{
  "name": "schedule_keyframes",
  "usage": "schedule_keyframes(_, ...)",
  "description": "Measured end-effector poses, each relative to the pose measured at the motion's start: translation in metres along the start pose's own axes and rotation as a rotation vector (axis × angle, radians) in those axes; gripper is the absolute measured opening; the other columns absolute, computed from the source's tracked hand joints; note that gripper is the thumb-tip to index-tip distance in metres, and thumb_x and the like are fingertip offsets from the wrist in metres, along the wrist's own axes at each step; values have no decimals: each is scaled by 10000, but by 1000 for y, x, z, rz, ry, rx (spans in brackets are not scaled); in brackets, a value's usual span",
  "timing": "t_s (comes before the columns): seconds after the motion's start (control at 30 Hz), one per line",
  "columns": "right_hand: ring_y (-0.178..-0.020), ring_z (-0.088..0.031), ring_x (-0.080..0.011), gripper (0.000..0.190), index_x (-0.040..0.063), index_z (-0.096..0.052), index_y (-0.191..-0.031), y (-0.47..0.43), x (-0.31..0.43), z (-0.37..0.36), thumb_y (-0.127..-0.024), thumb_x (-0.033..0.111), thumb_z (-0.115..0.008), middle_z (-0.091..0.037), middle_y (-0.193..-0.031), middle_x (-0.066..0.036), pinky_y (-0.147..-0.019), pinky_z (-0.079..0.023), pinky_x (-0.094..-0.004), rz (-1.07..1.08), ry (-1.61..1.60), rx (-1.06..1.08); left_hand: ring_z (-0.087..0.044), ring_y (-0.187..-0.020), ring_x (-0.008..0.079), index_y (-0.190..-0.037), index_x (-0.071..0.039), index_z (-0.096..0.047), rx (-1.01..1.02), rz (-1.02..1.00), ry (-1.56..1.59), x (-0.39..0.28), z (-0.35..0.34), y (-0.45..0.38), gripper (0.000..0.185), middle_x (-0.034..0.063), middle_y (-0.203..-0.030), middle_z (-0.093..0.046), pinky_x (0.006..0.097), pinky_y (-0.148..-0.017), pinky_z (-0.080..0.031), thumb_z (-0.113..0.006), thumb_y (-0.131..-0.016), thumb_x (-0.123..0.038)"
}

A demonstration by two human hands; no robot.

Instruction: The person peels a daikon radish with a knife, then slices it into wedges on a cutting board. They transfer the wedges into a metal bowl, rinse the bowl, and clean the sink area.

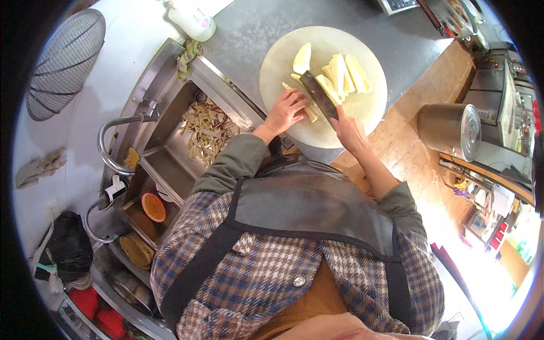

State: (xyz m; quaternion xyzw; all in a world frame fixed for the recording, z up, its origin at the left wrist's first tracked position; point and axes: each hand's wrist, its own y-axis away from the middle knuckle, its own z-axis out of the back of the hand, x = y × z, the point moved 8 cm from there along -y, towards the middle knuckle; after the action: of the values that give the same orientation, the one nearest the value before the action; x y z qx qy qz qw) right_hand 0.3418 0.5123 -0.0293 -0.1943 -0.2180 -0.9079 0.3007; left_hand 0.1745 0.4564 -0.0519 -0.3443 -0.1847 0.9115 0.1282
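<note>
A round white cutting board [282,53] lies before me on a grey worktop. My right hand [350,131] grips a dark, broad-bladed kitchen knife [319,95], its blade slanting up and left across the board. Just left of the blade, my left hand [290,111] rests with bent fingers against pale yellow cut strips [311,114], partly hidden under it. A larger pale yellow piece [302,58] lies beyond the knife's tip. To the right of the blade, several long cut slices [340,76] lie fanned out; the vegetable looks like peeled potato or sweet potato.
On the left is a steel sink [170,157] with a curved faucet [104,144] and a heap of peelings [208,127]. A white plastic bottle [193,21] and a crumpled cloth [187,57] sit by its far corner. A large metal pot [442,129] stands at right. A wire strainer [68,63] hangs on the wall.
</note>
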Motion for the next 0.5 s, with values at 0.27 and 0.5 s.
schedule_keyframes(0.27,-644,-637,-451,350,21,-442,-1194,48,-14,60,-959,255,-553,-639,-694,-257,-561,-499,-512,-122,-46,-262,-499,-1220,341,-1190,-72,-562,-91,352,39,36,31,-44,421,146,-1202,-556,419,-950,-482,-656,-780,-77)
schedule_keyframes(0.5,-721,-620,-496,291,37,-404,-1073,37,44,-9,-939,230,-575,-626,-728,-300,-630,-478,-547,66,-65,111,-639,-1007,369,-1177,33,-566,287,651,-205,121,-3,-127,651,243,-1127,-628,437,-805,-525,-758,-728,-398)
